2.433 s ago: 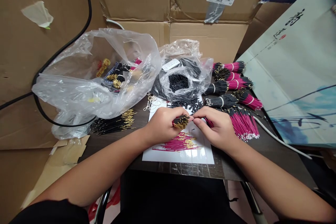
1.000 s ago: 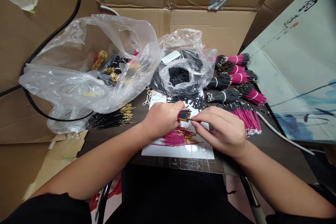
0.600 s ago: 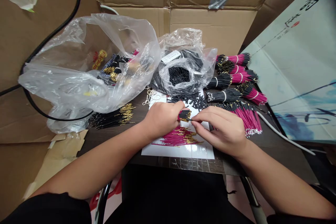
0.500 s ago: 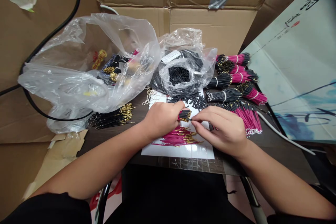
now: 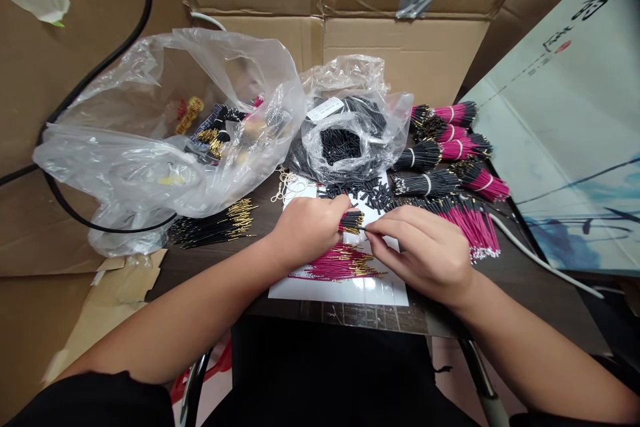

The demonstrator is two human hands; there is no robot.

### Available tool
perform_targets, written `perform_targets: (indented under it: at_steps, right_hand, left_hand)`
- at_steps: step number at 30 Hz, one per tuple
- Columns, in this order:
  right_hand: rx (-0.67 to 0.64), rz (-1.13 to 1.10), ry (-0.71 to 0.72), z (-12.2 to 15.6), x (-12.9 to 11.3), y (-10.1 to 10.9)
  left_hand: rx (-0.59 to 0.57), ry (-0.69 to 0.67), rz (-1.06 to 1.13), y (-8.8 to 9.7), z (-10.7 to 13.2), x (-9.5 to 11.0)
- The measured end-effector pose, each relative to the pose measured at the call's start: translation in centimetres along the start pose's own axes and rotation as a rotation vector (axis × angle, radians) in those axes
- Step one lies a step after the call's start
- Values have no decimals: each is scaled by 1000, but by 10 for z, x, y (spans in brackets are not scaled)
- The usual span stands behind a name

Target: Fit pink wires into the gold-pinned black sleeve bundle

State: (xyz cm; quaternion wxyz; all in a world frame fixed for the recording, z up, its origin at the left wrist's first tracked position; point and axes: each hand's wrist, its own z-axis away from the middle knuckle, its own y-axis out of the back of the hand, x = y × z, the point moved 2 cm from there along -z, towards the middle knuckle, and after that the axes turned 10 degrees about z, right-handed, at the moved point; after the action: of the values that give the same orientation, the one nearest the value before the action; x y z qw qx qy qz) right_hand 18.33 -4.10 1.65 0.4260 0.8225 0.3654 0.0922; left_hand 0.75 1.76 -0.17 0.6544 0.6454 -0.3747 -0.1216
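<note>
My left hand [image 5: 314, 225] is closed around a bundle of wires [image 5: 351, 221] with black sleeves and gold tips, which point to the right. My right hand [image 5: 423, 247] pinches a small black sleeve [image 5: 364, 229] between thumb and forefinger at the end of that bundle. Below the hands, loose pink wires with gold tips [image 5: 345, 263] lie on a white sheet [image 5: 340, 291]. Just beyond the hands, short black sleeves [image 5: 373, 193] are scattered across the sheet's far part. My left palm hides most of the held bundle.
An open plastic bag of black sleeves [image 5: 341, 145] stands behind the hands. A larger clear bag [image 5: 125, 160] holds more bundles at left. Black wires [image 5: 213, 223] lie beside it. Tied bundles [image 5: 427, 183] and loose pink wires [image 5: 475, 227] are at right, near a white cable [image 5: 545, 257].
Both hands stay almost in place. The right fingertips remain at the bundle's tips, with only a slight shift of the hand.
</note>
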Motion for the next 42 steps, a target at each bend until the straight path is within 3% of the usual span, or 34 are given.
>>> perform_targets:
  at_steps: [7, 14, 18, 24, 29, 32, 35, 42]
  right_hand:
    - [-20, -77, -34, -1, -1, 0]
    - [42, -46, -12, -1, -6, -2]
    - [81, -11, 30, 3, -9, -3]
    - [7, 25, 105, 6, -11, -6]
    - [102, -15, -91, -4, -5, 2]
    - [25, -56, -209, -14, -4, 8]
    - [-49, -172, -252, -20, -9, 9]
    - [84, -273, -317, -14, -10, 0]
  left_hand:
    - [-25, -11, -14, -1, -1, 0]
    - [-31, -22, 20, 0, 1, 4]
    - [-25, -6, 154, 0, 2, 5]
    - [78, -17, 429, 1, 3, 1]
    - [134, -154, 634, 4, 3, -1]
    - [183, -249, 725, 9, 4, 0]
    - [194, -296, 753, 12, 6, 1]
    - [200, -314, 824, 15, 8, 4]
